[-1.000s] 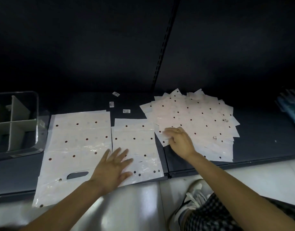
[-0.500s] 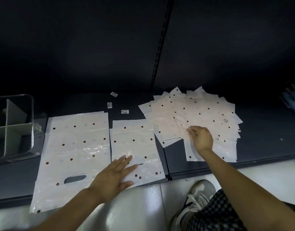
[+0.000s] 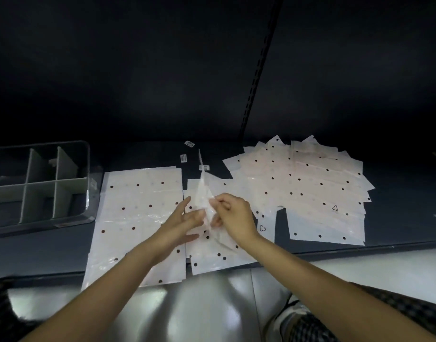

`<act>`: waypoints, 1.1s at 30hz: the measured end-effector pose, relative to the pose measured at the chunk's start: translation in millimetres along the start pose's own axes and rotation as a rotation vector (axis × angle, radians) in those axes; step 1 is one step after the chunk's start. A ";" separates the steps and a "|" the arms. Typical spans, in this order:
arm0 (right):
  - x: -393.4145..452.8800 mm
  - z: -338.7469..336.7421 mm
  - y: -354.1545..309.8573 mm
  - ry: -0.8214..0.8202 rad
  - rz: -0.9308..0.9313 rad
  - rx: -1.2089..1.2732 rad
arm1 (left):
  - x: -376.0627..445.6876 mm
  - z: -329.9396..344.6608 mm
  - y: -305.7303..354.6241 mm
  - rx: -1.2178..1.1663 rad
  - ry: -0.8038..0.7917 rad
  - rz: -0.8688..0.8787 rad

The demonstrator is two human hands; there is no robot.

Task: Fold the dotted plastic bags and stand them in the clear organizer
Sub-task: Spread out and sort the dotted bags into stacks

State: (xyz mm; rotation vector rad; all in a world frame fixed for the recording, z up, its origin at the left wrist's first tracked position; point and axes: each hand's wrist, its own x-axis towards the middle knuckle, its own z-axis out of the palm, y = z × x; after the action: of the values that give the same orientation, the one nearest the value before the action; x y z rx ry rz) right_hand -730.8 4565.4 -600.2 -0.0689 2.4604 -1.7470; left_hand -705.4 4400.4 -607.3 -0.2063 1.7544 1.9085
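Right now both hands meet over the middle of the shelf, and I have one dotted bag (image 3: 205, 201) lifted between them. My right hand (image 3: 233, 217) pinches it with curled fingers, and it hangs edge-on to the camera, its long axis running away from me toward the back of the shelf. My left hand (image 3: 181, 222) is spread, fingers straight, touching the near face of the film without closing on it.

Directly below lies a small flat bag (image 3: 219, 255), and just left of it a larger flat bag (image 3: 138, 213) with its long side running front to back. The fanned pile of bags (image 3: 303, 188) sits to the right, nearer my right hand. The clear organizer (image 3: 86, 169) stands at the far left of the shelf, well apart from the held bag and on my left hand's side; I see no bags standing in its compartments. I judge the fold has barely begun, and any transfer will have to travel leftward across the larger bag.
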 end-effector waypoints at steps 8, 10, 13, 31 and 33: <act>7.8 16.9 -17.2 -0.238 0.180 0.374 | -2.0 -14.7 -14.1 0.086 0.407 0.142; 19.5 -3.4 -0.9 -0.135 0.139 0.190 | 3.0 -36.2 -12.4 0.130 0.531 0.082; 38.5 -56.4 37.9 0.208 0.178 -0.029 | 10.9 -81.0 -10.8 0.362 0.609 -0.025; 40.8 -182.4 132.0 0.490 0.307 -0.697 | 33.7 -112.0 -17.1 1.128 0.796 0.071; 40.2 -180.7 132.3 0.469 0.318 -0.665 | 39.1 -105.3 -15.3 0.935 0.731 0.105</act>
State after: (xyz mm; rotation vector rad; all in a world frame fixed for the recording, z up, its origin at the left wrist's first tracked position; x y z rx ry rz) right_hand -789.0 4774.2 -669.2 0.6995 3.0483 -0.8333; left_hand -756.4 4310.3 -653.6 -0.4940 2.9773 0.9005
